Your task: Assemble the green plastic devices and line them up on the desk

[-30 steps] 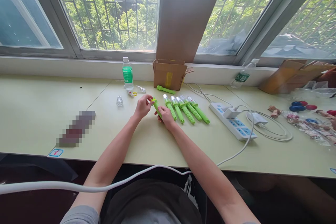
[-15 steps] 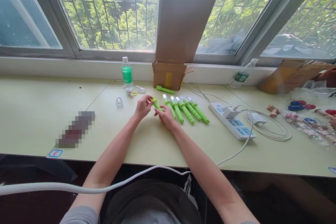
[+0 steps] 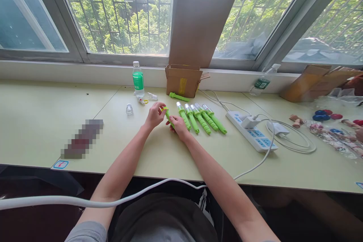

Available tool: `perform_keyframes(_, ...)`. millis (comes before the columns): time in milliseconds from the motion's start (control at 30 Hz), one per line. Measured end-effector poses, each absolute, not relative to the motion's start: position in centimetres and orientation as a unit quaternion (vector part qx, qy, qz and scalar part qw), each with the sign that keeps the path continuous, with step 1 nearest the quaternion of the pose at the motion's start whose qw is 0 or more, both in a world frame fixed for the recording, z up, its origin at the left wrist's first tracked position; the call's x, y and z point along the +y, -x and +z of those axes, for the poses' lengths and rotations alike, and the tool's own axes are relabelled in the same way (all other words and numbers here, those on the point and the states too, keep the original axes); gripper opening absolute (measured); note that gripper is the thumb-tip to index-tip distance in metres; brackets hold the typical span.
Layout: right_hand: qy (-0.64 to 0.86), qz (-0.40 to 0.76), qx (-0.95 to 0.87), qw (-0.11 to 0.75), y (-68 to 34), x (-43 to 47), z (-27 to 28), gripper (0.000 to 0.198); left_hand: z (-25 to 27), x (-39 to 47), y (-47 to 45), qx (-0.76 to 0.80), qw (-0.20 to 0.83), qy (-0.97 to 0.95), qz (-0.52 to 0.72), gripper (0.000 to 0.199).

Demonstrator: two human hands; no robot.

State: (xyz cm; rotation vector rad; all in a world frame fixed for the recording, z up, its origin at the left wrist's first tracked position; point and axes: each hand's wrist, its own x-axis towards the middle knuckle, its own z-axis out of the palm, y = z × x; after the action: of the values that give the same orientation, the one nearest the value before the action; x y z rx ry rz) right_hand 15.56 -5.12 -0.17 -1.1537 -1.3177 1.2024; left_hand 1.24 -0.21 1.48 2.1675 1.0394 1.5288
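Between my hands, above the middle of the table, is a bright green plastic stick handle [image 3: 167, 114]. My left hand [image 3: 154, 116] pinches its flanged top end, where a bit of yellow shows. My right hand [image 3: 178, 125] is wrapped round the lower part and hides much of it. Just to the right lie several similar green sticks with clear caps [image 3: 202, 120], side by side. A loose clear plastic cap [image 3: 129, 109] stands to the left of my left hand. Behind it are a small white part with a yellow ring [image 3: 142, 101] and a clear plastic piece [image 3: 152, 96].
An uncapped green stick [image 3: 179, 97] lies before a cardboard box [image 3: 181, 81]. A green-labelled bottle [image 3: 138, 80] stands at the back. To the right are a white power strip [image 3: 251, 131] with cables and bagged wooden pieces [image 3: 334, 134]. A white cable [image 3: 159, 181] crosses the table's front edge.
The green stick is tilted somewhat more upright, and my right hand's fingers have closed further round its lower part. My left fingers stay at its top.
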Motion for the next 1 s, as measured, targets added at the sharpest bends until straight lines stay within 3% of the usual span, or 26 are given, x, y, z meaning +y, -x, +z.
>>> perform_keyframes(200,0.476,0.497,-0.529,0.497,-15.66,-4.95,-0.26,0.034,1.52,-0.51,-1.13,0.350,0.149,-0.767,0.517,0.022)
perform_keyframes(433,0.479,0.506,-0.511,0.503,-15.77,-5.08,-0.23,0.031,1.50,0.14,-0.56,0.358,0.189,-0.770,0.493,0.014)
perform_keyframes(1000,0.454,0.543,-0.477,0.521,-16.03,-4.76,0.09,0.036,1.43,-0.17,-1.10,0.360,0.183,-0.743,0.533,0.027)
